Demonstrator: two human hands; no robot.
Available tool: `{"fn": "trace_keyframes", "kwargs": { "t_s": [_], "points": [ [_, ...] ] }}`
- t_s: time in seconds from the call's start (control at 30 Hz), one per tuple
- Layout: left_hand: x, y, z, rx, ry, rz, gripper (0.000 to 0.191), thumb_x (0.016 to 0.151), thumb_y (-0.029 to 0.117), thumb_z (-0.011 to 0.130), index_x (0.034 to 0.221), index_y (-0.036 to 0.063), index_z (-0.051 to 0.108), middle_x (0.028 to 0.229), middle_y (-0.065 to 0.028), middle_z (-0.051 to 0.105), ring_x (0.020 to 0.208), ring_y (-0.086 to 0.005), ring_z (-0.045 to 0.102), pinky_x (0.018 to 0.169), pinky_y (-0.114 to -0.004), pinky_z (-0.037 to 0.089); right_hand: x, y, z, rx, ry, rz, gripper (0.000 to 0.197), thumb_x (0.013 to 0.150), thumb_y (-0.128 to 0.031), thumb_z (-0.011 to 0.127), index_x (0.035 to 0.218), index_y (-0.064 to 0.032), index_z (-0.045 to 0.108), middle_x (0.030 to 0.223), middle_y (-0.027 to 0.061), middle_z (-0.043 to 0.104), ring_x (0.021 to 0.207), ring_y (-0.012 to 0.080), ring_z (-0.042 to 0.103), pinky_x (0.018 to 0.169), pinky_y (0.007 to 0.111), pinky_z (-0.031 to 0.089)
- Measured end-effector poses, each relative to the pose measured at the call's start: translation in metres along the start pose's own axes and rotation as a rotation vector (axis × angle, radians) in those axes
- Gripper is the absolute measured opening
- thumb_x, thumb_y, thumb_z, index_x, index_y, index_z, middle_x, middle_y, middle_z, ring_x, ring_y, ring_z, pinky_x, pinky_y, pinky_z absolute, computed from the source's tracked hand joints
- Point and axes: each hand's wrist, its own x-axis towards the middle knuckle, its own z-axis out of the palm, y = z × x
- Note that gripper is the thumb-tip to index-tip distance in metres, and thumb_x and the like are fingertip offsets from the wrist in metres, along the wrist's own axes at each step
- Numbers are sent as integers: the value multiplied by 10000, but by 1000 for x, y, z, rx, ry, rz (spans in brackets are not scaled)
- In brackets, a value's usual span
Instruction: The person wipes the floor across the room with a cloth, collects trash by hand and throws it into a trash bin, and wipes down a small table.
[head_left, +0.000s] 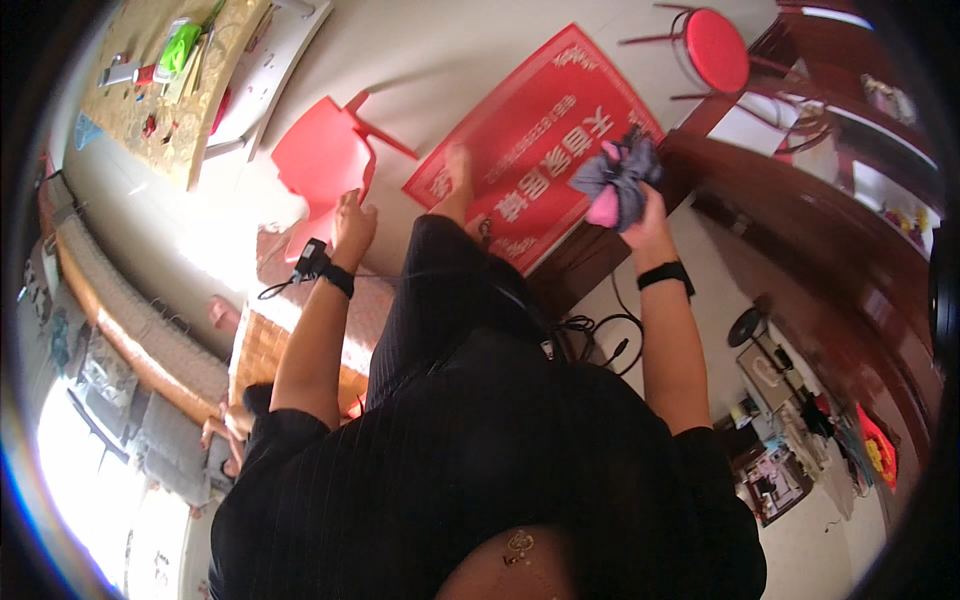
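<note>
In my right hand (646, 225) is a bunched bundle of dark grey and pink cloth (621, 180), held over the right end of a red mat (532, 127) that bears writing. My left hand (354, 229) holds nothing and its fingers are apart; it hangs close to the edge of a red plastic chair (326, 154). A black wristband with a small black device (311, 259) and a cable sits on my left wrist, and another black band (666, 277) is on my right wrist. One bare foot (459, 169) rests on the mat.
A table with a patterned yellow cover (161, 112) holds small items at the upper left. A round red stool (717, 51) stands at the upper right beside dark wooden furniture (847, 285). Black cables (600, 334) lie right of my legs. Part of another person (225, 435) shows at the lower left.
</note>
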Motion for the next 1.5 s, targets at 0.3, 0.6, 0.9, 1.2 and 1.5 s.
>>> {"fn": "trace_keyframes", "kwargs": {
  "t_s": [0.3, 0.6, 0.9, 1.2, 1.5],
  "points": [
    [33, 263, -86, -1312, -205, 166, 266, 960, 145, 576, 1169, -12, 629, 1061, -80, 685, 986, -127, 621, 846, -270, 507, 12, -61, 237, -408, -355, 102, 299, 886, -114, 531, 1158, 2, 577, 1061, 93, 653, 960, 199, 630, 920, 360, 499],
    [64, 376, -174, -660, 166, 462, 852, 702, 456, 807, 1380, 66, 467, 1320, -181, 511, 1223, -302, 525, 974, -398, 468, 7, -132, 320, -573, -625, 11, 345, 912, -137, 536, 1241, -32, 543, 1118, 93, 642, 976, 205, 645, 856, 330, 535],
    [84, 477, -170, -1101, -119, 143, 349, 844, 119, 715, 1130, 5, 551, 985, -86, 660, 914, -155, 627, 810, -293, 519, -17, -246, 323, -818, -711, -29, 398, 856, -311, 726, 1150, -71, 606, 1074, 51, 652, 967, 185, 639, 794, 380, 557],
    [90, 569, -170, -1791, -337, 184, 328, 937, 97, 482, 1247, -7, 516, 1191, -127, 607, 1080, -239, 603, 975, -387, 479, -43, -348, 296, -549, -811, -206, 334, 907, -267, 663, 1124, -24, 587, 1034, 44, 632, 995, 156, 581, 902, 340, 453],
    [79, 620, -203, -2172, -529, 351, 460, 937, 208, 451, 1356, 18, 439, 1365, -139, 524, 1253, -292, 508, 1114, -471, 348, -71, -409, 279, -328, -928, -268, 549, 949, -347, 524, 1360, 10, 460, 1343, 124, 546, 1268, 239, 490, 1096, 385, 353]
  ]
}}
